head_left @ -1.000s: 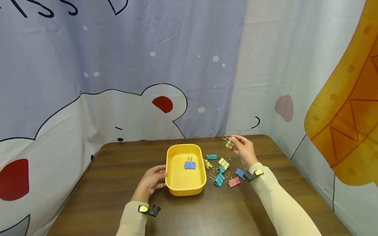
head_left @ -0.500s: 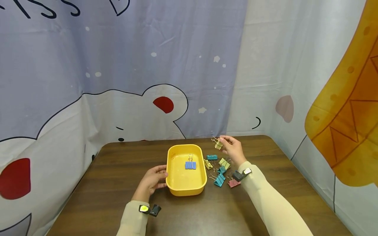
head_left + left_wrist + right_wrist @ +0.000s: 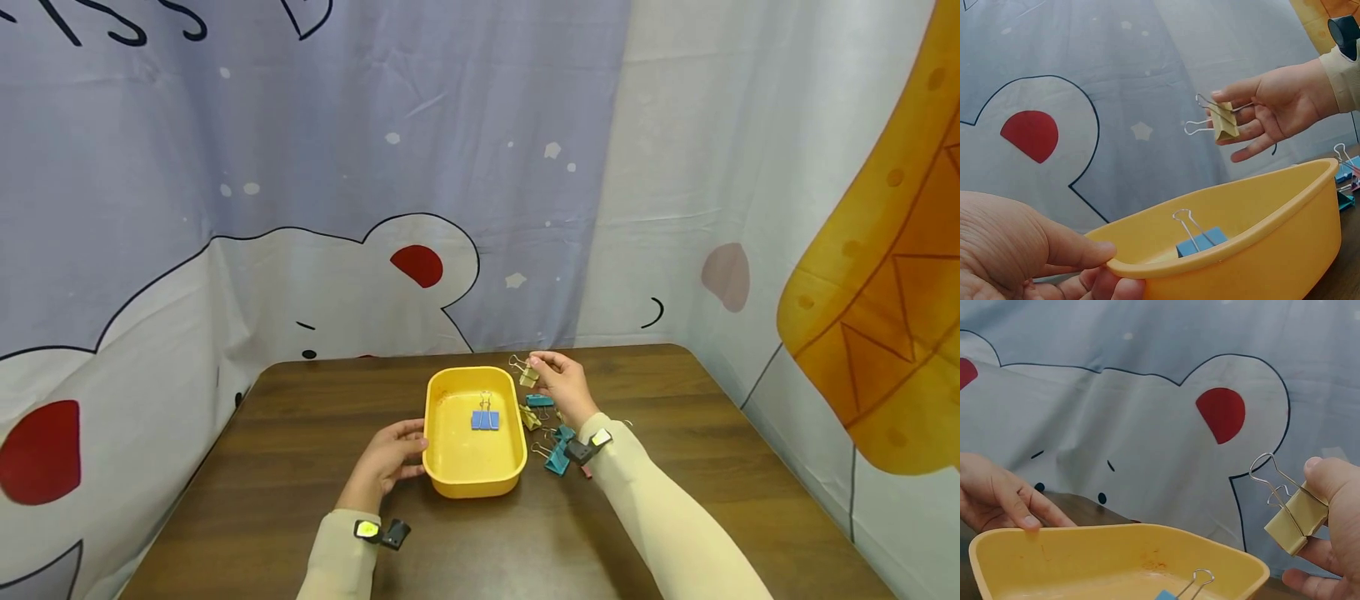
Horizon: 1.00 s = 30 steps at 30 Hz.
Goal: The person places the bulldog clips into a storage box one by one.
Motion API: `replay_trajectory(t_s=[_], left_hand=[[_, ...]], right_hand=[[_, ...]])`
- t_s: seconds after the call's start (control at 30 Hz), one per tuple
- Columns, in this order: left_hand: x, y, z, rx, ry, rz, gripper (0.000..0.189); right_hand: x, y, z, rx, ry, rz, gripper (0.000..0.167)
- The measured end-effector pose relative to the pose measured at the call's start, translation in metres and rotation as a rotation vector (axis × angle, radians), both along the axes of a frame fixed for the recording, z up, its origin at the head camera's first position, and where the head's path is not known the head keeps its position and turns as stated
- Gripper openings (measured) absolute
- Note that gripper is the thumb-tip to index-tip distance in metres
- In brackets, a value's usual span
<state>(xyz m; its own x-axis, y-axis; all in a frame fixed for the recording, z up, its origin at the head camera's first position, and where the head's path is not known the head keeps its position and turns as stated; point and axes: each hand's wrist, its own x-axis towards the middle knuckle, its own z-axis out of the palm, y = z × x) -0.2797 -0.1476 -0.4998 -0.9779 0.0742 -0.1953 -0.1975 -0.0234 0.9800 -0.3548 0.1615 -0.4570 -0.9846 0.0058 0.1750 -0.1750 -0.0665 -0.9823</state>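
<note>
So the right hand [image 3: 562, 387] pinches one yellow clip [image 3: 528, 378], the left hand [image 3: 386, 456] one tray [image 3: 471, 462] bearing one blue clip [image 3: 485, 422]

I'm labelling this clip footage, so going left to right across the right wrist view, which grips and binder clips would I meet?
Left-hand grip → blue binder clip in the yellow container → yellow binder clip → right-hand grip.
</note>
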Motion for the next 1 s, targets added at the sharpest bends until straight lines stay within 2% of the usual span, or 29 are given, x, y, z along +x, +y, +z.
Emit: replay_trajectory(t_s=[0.27,0.93,1.0], left_hand=[[0.0,0.0,0.001,0.0,-0.003,-0.003,0.043],[0.001,0.0,0.001,0.0,-0.004,-0.008,0.043],[0.001,0.0,0.001,0.0,-0.004,-0.007,0.043]], right_hand=[[0.0,-0.01,-0.004,0.048,-0.015,-0.011,0.03],[0.003,-0.022,-0.005,0.091,-0.036,0.036,0.029],[0.011,-0.025,0.002,0.116,-0.038,0.042,0.029]])
